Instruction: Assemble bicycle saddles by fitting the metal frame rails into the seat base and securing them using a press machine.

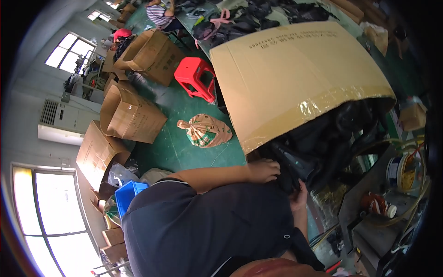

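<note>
A large cardboard box (300, 74) lies tipped with its open end facing me. Glossy and matte black pieces (318, 152) fill its mouth and bulge out; their exact kind is hard to make out. My left hand (265, 171) is at the box's lower left corner, fingers curled against the edge of the black pieces. What those fingers hold, if anything, is hidden. Just to its right, my right hand (299, 197) has its thumb and fingers closed on the edge of a soft black piece (287, 180) hanging at the opening.
A tied printed sack (210, 131) and a red stool (194, 78) stand on the green floor. Open cartons (134, 115) line the left, near a blue bin (129, 196). At right, a dark machine table (387, 226) holds a brown bottle (378, 204) and a tub (400, 171). Someone sits far back.
</note>
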`<state>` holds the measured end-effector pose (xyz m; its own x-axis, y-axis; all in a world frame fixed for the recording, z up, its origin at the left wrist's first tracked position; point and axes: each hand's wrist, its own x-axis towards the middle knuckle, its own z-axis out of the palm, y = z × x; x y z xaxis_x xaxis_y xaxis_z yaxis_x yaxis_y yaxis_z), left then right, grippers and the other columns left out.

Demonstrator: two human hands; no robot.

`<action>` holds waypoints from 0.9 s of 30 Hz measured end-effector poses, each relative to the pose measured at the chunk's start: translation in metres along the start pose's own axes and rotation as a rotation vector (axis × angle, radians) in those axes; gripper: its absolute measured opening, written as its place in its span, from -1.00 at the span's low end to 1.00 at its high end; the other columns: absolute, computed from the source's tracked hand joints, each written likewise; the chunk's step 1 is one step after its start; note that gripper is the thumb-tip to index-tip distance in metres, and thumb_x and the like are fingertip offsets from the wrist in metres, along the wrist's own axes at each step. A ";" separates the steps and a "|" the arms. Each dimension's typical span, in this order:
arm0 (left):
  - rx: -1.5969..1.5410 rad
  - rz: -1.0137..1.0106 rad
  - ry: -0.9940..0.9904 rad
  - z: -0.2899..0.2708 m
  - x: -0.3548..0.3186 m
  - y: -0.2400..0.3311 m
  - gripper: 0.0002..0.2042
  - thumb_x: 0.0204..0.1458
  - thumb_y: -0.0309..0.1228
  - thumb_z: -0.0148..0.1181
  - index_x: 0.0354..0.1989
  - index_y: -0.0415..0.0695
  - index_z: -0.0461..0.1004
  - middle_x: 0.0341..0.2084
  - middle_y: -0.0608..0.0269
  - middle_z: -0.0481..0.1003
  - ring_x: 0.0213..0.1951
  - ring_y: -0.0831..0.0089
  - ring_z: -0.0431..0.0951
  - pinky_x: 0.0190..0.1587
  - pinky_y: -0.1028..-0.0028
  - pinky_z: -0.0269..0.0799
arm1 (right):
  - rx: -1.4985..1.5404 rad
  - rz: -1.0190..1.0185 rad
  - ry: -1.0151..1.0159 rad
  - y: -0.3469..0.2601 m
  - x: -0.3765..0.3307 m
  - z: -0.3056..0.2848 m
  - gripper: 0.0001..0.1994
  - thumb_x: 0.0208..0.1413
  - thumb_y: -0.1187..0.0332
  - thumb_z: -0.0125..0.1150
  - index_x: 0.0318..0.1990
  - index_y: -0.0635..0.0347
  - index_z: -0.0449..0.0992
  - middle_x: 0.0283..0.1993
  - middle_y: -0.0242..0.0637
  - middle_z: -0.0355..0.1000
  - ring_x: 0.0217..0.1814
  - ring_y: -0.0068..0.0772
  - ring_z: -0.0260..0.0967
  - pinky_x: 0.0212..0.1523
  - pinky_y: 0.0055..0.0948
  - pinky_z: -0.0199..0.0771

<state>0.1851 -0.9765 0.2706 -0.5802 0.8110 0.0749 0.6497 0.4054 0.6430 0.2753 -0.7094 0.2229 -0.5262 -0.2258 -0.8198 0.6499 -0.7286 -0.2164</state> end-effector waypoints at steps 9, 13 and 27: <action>-0.671 -0.522 -0.129 -0.026 -0.047 -0.003 -0.77 0.35 -0.39 0.33 0.11 -0.17 0.64 -0.14 0.21 0.71 -0.10 0.48 0.68 0.02 0.48 0.55 | -0.217 -0.669 0.154 -0.024 -0.119 0.051 -0.60 0.10 0.41 0.55 0.09 0.30 0.62 -0.01 -0.36 0.65 -0.03 -0.45 0.58 0.04 -0.39 0.57; -0.759 -0.628 -0.142 -0.023 -0.022 -0.012 -0.78 0.37 -0.42 0.32 0.11 -0.21 0.64 -0.23 0.33 0.72 -0.18 0.68 0.63 -0.06 0.58 0.52 | -0.193 -0.911 0.128 -0.051 -0.151 0.071 -0.62 0.10 0.47 0.52 0.09 0.27 0.64 0.00 -0.33 0.66 0.01 -0.47 0.58 0.12 -0.43 0.54; -0.875 -0.507 -0.292 -0.022 0.022 -0.006 -0.77 0.38 -0.56 0.24 0.13 -0.37 0.55 -0.08 0.15 0.69 -0.07 0.53 0.68 0.07 0.56 0.56 | 0.808 -1.239 0.044 -0.209 -0.041 0.167 -0.70 0.28 0.33 0.37 0.05 0.28 0.50 0.01 -0.12 0.59 0.07 -0.23 0.53 0.11 -0.16 0.54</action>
<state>0.1574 -0.9702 0.2846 -0.4681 0.7493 -0.4684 -0.2847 0.3740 0.8827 0.0690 -0.6558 0.3899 -0.4782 0.8030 -0.3557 -0.6729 -0.5953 -0.4392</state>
